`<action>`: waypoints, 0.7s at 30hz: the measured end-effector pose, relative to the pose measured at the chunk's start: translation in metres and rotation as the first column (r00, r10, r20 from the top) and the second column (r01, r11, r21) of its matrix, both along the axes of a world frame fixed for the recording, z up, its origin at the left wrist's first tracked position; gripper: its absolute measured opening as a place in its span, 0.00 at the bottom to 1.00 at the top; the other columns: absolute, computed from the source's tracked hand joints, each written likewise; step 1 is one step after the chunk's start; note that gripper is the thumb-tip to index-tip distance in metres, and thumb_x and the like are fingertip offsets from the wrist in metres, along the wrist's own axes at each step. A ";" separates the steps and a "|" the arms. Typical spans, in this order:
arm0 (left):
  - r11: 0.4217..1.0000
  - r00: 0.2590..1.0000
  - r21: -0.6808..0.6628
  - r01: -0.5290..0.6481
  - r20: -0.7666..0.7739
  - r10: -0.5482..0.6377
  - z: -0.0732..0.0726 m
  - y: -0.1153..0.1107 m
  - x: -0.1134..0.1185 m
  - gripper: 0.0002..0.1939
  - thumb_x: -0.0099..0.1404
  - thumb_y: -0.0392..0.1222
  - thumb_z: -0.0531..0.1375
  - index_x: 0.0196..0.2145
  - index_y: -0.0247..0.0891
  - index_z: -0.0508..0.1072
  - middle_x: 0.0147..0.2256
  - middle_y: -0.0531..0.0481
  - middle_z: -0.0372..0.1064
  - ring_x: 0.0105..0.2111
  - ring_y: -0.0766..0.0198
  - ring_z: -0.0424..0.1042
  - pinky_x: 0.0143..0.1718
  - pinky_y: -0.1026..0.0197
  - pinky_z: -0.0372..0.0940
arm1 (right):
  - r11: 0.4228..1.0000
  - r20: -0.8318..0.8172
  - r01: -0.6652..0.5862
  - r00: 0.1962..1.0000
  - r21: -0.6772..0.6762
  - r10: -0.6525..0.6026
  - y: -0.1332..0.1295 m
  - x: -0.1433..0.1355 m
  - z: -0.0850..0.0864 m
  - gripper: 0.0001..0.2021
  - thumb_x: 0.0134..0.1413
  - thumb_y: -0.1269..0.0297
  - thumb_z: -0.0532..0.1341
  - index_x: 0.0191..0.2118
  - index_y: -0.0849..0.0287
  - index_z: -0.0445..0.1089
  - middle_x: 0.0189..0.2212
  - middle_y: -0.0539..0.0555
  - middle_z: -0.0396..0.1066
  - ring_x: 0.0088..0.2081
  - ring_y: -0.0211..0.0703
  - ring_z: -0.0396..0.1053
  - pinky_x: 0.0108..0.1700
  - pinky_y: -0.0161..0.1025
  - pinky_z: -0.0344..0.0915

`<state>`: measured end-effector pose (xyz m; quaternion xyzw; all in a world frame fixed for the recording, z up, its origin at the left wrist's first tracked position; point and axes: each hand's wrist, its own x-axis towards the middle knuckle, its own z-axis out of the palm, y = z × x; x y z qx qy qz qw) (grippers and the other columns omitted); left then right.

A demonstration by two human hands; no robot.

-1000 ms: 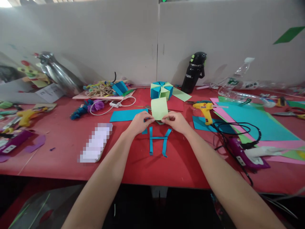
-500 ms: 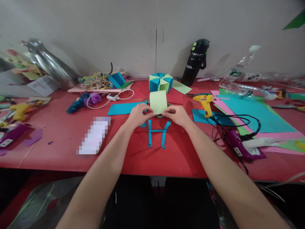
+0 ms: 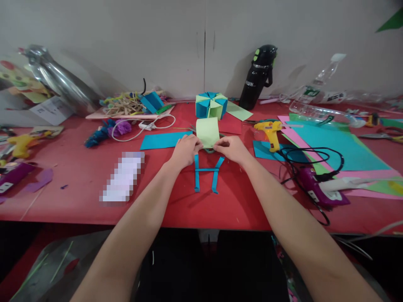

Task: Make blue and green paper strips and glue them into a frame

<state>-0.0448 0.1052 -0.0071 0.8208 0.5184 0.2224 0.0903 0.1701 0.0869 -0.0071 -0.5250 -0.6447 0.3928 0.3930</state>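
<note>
Head view: a smooth red counter (image 3: 189, 209) carries a flat, rectangular teal sheet (image 3: 340, 147) at right and a glossy black cylindrical flask (image 3: 255, 82) near the back wall. Nearer, a drum-shaped paper piece (image 3: 203, 110) alternates blue and pale-green wedges. Left hand (image 3: 187, 149) and right hand (image 3: 230, 148) pinch the lower corners of a slightly curved pale-green paper (image 3: 208, 131) — between that drum and narrow, creased blue strips (image 3: 207, 170) forming an H.
</note>
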 end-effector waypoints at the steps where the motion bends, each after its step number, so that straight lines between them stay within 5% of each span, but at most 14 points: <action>1: 1.000 1.000 -0.003 -0.011 0.000 0.011 0.000 0.000 0.001 0.06 0.68 0.38 0.61 0.33 0.39 0.76 0.38 0.45 0.75 0.42 0.53 0.71 0.46 0.52 0.63 | 1.000 -0.005 0.011 1.000 -0.012 -0.011 0.000 0.000 0.000 0.05 0.49 0.64 0.69 0.29 0.60 0.77 0.27 0.55 0.77 0.30 0.43 0.72 0.33 0.39 0.66; 8: 1.000 0.994 0.002 0.024 0.106 -0.024 0.000 0.000 0.000 0.01 0.65 0.37 0.63 0.36 0.39 0.76 0.34 0.48 0.76 0.35 0.57 0.71 0.38 0.56 0.64 | 1.000 -0.066 0.024 0.998 -0.002 -0.024 0.005 0.001 -0.002 0.06 0.46 0.64 0.71 0.29 0.59 0.76 0.29 0.55 0.78 0.32 0.44 0.73 0.36 0.41 0.70; 16: 0.963 0.968 0.145 0.226 0.076 -0.239 0.002 -0.002 -0.001 0.11 0.65 0.34 0.60 0.41 0.42 0.82 0.43 0.46 0.77 0.42 0.55 0.71 0.49 0.52 0.64 | 0.999 -0.142 0.030 0.989 -0.014 -0.032 0.002 0.001 0.000 0.10 0.45 0.60 0.72 0.31 0.60 0.76 0.29 0.55 0.77 0.32 0.43 0.72 0.36 0.41 0.70; 21: 0.962 0.968 0.146 0.230 0.068 -0.242 0.004 -0.003 -0.003 0.09 0.66 0.45 0.65 0.42 0.44 0.83 0.43 0.46 0.77 0.42 0.55 0.71 0.49 0.51 0.63 | 0.996 -0.223 0.051 0.973 -0.073 -0.066 -0.001 0.000 0.004 0.11 0.44 0.61 0.74 0.32 0.60 0.76 0.25 0.53 0.75 0.28 0.40 0.71 0.34 0.40 0.70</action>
